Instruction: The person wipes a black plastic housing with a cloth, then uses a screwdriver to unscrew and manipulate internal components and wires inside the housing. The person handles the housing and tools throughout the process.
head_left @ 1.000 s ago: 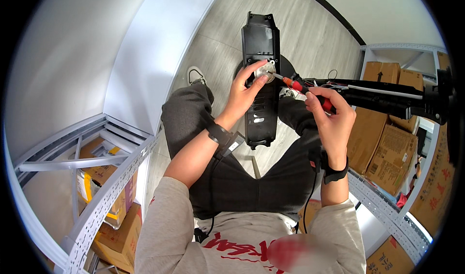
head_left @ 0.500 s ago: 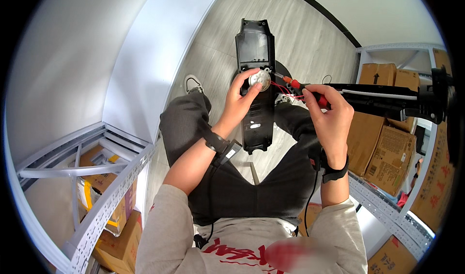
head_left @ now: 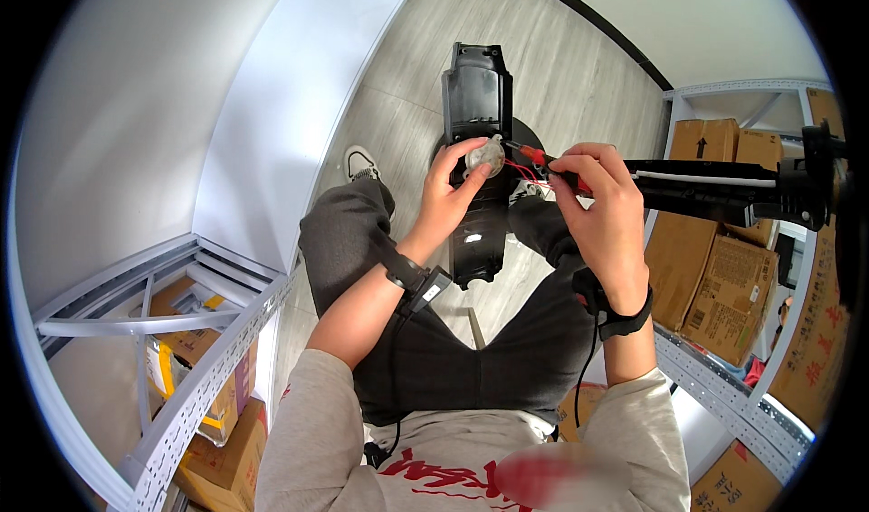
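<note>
Pale wood-look floor (head_left: 579, 68) and cardboard boxes (head_left: 731, 286) surround the head view. Left hand (head_left: 444, 200) holds a round silvery part (head_left: 490, 155) between thumb and fingers, above a long black housing (head_left: 478, 95); right hand (head_left: 602, 206) pinches a red-and-black screwdriver-like tool (head_left: 534, 156), its tip near the part's upper right edge, beside red wires (head_left: 527, 172).

Left hand (head_left: 445, 191): holds silver disc (head_left: 486, 157)
Right hand (head_left: 601, 206): grips red-black screwdriver (head_left: 534, 155)
Tip (head_left: 513, 145): beside disc
Black housing (head_left: 477, 95): under disc
</note>
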The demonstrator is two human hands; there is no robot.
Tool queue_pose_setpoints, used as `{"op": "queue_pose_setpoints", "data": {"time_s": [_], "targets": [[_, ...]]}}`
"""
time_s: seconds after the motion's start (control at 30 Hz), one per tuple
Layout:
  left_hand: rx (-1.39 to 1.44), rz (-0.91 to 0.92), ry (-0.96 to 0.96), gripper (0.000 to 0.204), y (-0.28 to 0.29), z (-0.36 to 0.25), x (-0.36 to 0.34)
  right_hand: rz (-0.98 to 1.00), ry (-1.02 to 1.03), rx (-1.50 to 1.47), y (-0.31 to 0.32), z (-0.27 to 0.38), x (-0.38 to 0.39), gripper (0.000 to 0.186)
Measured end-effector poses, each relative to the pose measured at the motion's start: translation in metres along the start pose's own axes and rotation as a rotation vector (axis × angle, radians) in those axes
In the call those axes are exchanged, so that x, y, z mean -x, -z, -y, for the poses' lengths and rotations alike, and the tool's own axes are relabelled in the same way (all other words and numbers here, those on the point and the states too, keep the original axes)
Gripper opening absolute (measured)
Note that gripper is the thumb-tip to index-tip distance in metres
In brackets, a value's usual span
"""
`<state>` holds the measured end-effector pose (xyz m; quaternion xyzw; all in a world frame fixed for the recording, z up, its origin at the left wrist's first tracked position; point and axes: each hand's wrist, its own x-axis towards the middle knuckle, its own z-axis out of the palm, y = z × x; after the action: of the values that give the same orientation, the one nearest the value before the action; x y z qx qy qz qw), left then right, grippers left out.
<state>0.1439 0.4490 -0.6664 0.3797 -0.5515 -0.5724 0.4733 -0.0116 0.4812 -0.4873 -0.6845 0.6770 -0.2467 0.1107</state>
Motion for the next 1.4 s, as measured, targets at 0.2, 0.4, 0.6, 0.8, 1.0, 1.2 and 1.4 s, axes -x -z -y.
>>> {"op": "queue_pose_setpoints", "data": {"time_s": [0.2, 0.4, 0.6, 0.8, 1.0, 1.2, 1.4], "targets": [[-0.021, -0.074, -0.079, 0.034, -0.0029, 0.001, -0.0018, 0.082, 0.014, 0.156, 0.0044, 0.0009, -0.0047, 0.016], [-0.005, -0.048, -0.042, 0.034, -0.0031, 0.0007, -0.0014, 0.042, 0.037, 0.123, 0.0036, 0.0053, -0.0071, 0.017], [-0.004, -0.014, -0.011, 0.035, -0.0014, -0.0018, -0.0011, 0.11, -0.058, 0.252, 0.0077, 0.0017, -0.0077, 0.022], [0.008, -0.036, -0.038, 0.035, -0.0018, 0.0003, -0.0012, 0.044, 0.033, 0.11, 0.0049, 0.0009, -0.0078, 0.02], [0.013, -0.005, 0.01, 0.037, -0.0006, 0.0016, -0.0011, 0.129, -0.058, 0.329, 0.006, 0.0014, -0.0074, 0.021], [0.013, -0.008, 0.001, 0.037, -0.0003, 0.0028, -0.0013, 0.042, 0.043, 0.152, 0.003, 0.0021, -0.0081, 0.015], [0.028, -0.047, -0.038, 0.035, -0.0045, 0.0003, -0.0021, 0.144, -0.051, 0.302, 0.0062, 0.0001, -0.0094, 0.02]]}}
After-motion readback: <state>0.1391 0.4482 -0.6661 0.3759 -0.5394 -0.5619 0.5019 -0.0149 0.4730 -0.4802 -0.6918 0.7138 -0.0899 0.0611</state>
